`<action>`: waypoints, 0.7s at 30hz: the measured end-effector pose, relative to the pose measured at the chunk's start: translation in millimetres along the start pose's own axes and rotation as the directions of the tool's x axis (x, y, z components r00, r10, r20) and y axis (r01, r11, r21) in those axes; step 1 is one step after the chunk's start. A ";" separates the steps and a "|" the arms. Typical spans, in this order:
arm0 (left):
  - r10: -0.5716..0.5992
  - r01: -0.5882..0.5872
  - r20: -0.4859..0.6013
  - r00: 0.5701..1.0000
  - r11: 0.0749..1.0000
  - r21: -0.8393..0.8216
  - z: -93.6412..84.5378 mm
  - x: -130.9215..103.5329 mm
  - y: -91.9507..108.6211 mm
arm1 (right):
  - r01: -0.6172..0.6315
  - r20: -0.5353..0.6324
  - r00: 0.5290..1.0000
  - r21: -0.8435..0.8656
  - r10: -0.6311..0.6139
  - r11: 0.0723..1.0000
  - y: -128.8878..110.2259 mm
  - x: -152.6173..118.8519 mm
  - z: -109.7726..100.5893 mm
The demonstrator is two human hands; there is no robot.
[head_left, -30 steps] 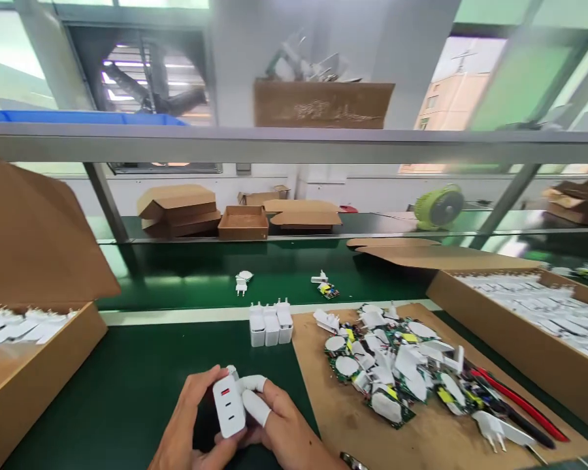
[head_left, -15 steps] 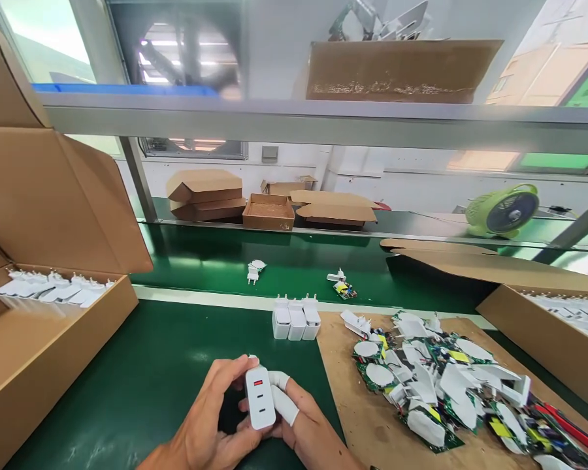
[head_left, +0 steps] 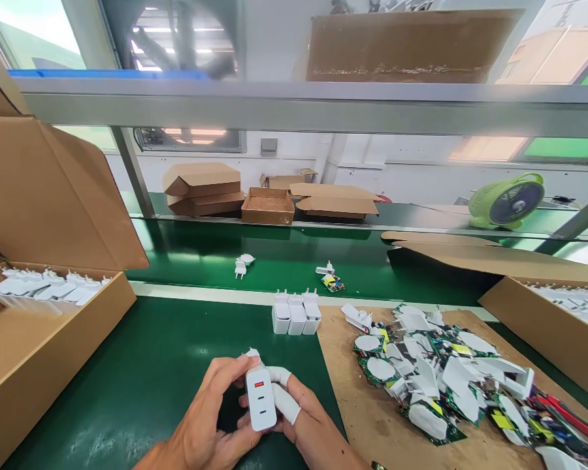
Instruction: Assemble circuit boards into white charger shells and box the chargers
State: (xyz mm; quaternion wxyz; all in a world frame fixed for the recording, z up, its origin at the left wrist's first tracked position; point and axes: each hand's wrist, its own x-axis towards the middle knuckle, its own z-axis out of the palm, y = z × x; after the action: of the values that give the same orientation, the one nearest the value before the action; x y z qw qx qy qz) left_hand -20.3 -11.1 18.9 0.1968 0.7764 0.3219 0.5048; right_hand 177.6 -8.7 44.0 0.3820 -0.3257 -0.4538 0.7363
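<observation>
A white charger (head_left: 261,399) with one red port and two dark slots faces me, held between both hands near the front of the green mat. My left hand (head_left: 203,408) grips it from the left, thumb low and index finger near the top. On the right side, my right hand (head_left: 306,414) is closed on the same charger, with white covers on two fingers. Beyond the hands stand three white chargers (head_left: 296,313) in a row, prongs up. To the right, a heap of circuit boards with white casing parts (head_left: 426,372) lies on a brown board (head_left: 362,418).
An open carton (head_left: 78,352) holding white chargers stands at left; another carton (head_left: 543,326) is at right. Small boards with plug parts (head_left: 332,281) lie on the green belt (head_left: 274,251). Flat boxes (head_left: 203,186) and a green fan (head_left: 507,201) sit behind, under a metal shelf (head_left: 294,108).
The parts on the green belt have shifted to the left. My view has tilted down slightly, while both hands keep hold of the charger in nearly the same pose.
</observation>
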 end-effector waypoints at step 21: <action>-0.444 0.447 -0.097 0.891 0.816 0.367 -41.4 114.4 -120.9 | 0.240 0.022 0.908 -0.847 -0.419 0.475 48.0 27.8 -40.3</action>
State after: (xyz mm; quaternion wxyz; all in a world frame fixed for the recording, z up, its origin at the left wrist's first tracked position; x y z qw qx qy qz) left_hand -62.0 154.5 34.9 0.1543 0.7010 0.5865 0.3752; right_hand 184.3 17.8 -18.9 0.3562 -0.4413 -0.7637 0.3086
